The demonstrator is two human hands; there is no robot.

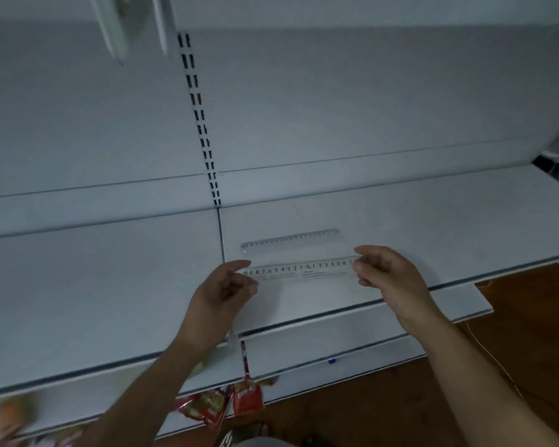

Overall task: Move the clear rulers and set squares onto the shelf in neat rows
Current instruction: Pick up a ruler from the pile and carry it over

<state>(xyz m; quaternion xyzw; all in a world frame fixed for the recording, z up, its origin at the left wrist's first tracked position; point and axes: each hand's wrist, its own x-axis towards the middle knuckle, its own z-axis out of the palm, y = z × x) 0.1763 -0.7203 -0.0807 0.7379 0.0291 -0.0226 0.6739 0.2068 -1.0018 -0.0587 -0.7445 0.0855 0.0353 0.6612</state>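
Ruler (300, 270) reading 10-9-8 pinched by left hand (223, 287) and right hand (389, 275).

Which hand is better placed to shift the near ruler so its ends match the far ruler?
Right, probably. The right hand pinches the right end of the near ruler, which sticks out past the far ruler; it can push that end left. The left hand holds the end already nearly lined up.

I see a white shelf (400, 227) with one clear ruler (289, 241) lying flat on it. A second ruler (300, 269) sits just in front, parallel; I can't tell whether it touches the shelf.
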